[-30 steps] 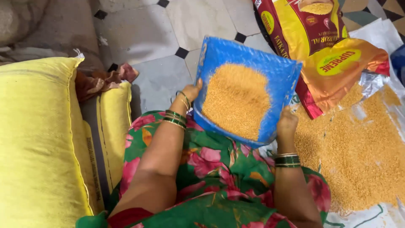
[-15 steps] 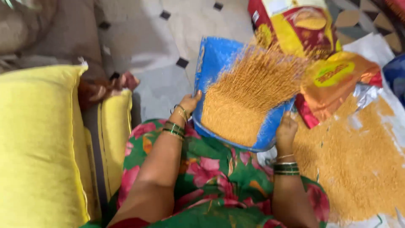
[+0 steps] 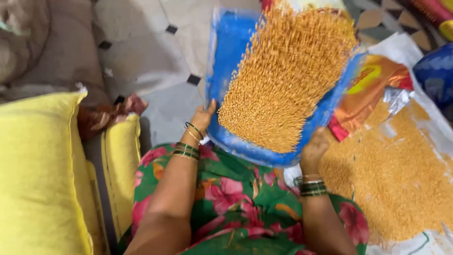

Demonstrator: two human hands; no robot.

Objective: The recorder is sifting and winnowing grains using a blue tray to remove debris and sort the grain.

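Note:
A blue winnowing tray (image 3: 226, 66) is held tilted up in front of me, and yellow-orange split lentils (image 3: 288, 75) fly above it, blurred in the air. My left hand (image 3: 204, 117) grips the tray's near left edge. My right hand (image 3: 314, 148) grips its near right edge. Both wrists wear green and gold bangles. My lap below is covered in green cloth with pink flowers (image 3: 236, 198).
A heap of the same lentils (image 3: 396, 174) lies on a white sheet to my right, beside an orange and red foil packet (image 3: 373, 94). Yellow cushions (image 3: 37, 170) lie at my left. Tiled floor (image 3: 141, 56) stretches ahead. A dark blue object (image 3: 436, 71) sits at far right.
The lentils lay flat in the tray a second ago; since then both hands have flicked the tray upward and the lentils have risen into the air as a blurred sheet.

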